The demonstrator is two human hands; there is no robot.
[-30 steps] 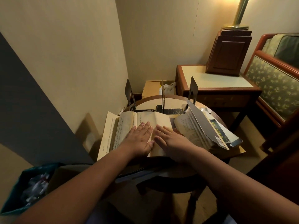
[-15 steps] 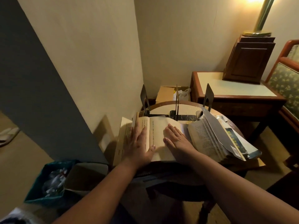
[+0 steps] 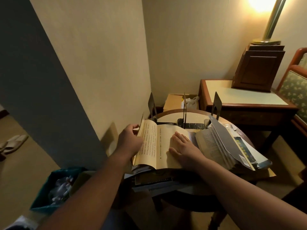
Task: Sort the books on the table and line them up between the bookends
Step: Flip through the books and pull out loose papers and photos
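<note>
An open book [image 3: 159,143] with yellowed pages lies on a pile of books at the near side of the round table [image 3: 169,114]. My left hand [image 3: 131,140] grips the book's left half at its outer edge, lifting those pages. My right hand [image 3: 184,149] lies flat on the right page with straight fingers. Another open book [image 3: 214,146] rests fanned to the right, over a blue-covered book [image 3: 245,153]. Three black bookends [image 3: 152,103], [image 3: 184,108], [image 3: 216,103] stand at the table's far side. More books [image 3: 154,181] are stacked underneath.
The wall runs close along the left of the table. A wooden side table [image 3: 245,97] with a dark box [image 3: 259,67] and a lamp stands at the back right. A cardboard box [image 3: 174,101] sits behind the table. A teal bin [image 3: 54,186] is on the floor at the left.
My left hand has slid from lying flat on the left page to its outer edge and now lifts that half. My right hand stays flat on the right page. The camera turned left.
</note>
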